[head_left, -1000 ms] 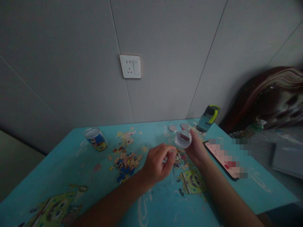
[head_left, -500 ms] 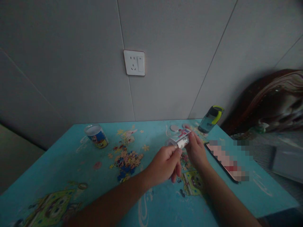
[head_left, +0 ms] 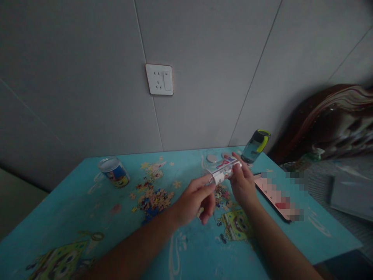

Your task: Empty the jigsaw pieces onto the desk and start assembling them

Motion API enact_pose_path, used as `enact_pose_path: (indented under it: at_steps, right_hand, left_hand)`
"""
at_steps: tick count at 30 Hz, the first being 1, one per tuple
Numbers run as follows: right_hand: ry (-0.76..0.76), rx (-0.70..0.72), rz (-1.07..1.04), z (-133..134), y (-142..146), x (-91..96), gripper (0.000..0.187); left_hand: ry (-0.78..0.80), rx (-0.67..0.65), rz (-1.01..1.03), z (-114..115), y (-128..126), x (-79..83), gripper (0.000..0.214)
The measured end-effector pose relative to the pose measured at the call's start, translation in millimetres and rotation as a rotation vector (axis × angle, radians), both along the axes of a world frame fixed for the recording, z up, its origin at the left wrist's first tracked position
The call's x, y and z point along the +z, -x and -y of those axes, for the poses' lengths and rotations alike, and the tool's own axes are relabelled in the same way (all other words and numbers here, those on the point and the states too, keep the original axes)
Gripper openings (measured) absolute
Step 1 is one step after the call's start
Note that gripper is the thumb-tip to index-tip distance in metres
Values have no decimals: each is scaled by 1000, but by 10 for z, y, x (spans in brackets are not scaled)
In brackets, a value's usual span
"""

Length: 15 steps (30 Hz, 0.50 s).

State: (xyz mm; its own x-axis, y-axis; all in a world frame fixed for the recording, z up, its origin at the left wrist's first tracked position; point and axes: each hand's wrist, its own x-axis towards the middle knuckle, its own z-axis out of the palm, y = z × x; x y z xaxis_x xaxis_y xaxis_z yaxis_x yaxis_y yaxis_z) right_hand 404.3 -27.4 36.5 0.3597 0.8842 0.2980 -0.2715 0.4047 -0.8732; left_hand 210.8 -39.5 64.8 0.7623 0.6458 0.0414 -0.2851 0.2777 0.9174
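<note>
A small clear container with a printed label (head_left: pixel 225 171) is held in the air between both hands, above the turquoise table (head_left: pixel 140 249), lying on its side with one end toward the left hand (head_left: pixel 194 198) and the other toward the right hand (head_left: pixel 244 186). The left thumb and forefinger are clamped on its near end, while the other left fingers curl loosely beneath. The right fingers are closed around its far end, the thumb lying across the label. Below and between the hands, a small heap of puzzle pieces (head_left: pixel 223 196) lies on the table; a larger pile of puzzle pieces (head_left: pixel 155 200) spreads to the left of the left hand, partly hidden by the forearm. Farther left stands a blue and yellow can (head_left: pixel 115 171). Just behind the container lies a pale round disc (head_left: pixel 211 158). A bottle with a yellow-green handle (head_left: pixel 256 146) stands beyond the right hand, near the wall (head_left: pixel 198 109), and a flat dark-edged device (head_left: pixel 272 198), its face pixelated, lies just right of the right forearm.
</note>
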Motion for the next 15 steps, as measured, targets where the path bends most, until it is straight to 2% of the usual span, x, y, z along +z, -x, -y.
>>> enact_pose_path:
  at_steps: [2,4,5,8,12,15]
  right_hand:
    - [22,34,-16,6,19,-2,46]
    - [51,77,-21,14,40,-10,49]
    - [58,93,-23,17,48,-15,50]
    - [45,114,-18,31,62,-19,52]
    - [-11,95,58,72,57,20,52]
    - [-44,85,96,111,46,63,51]
  left_hand:
    - [73,-139,86,-46,41,-28,50]
    - [130,-230,117,-87,69,-66,43]
    - [152,-264,114,-104,79,-85,46]
    - [211,-331,111,-143,110,-120,76]
    - [256,-320,163,-141,151,-134,81]
    - [287,-216,171,-81,147,-132,75]
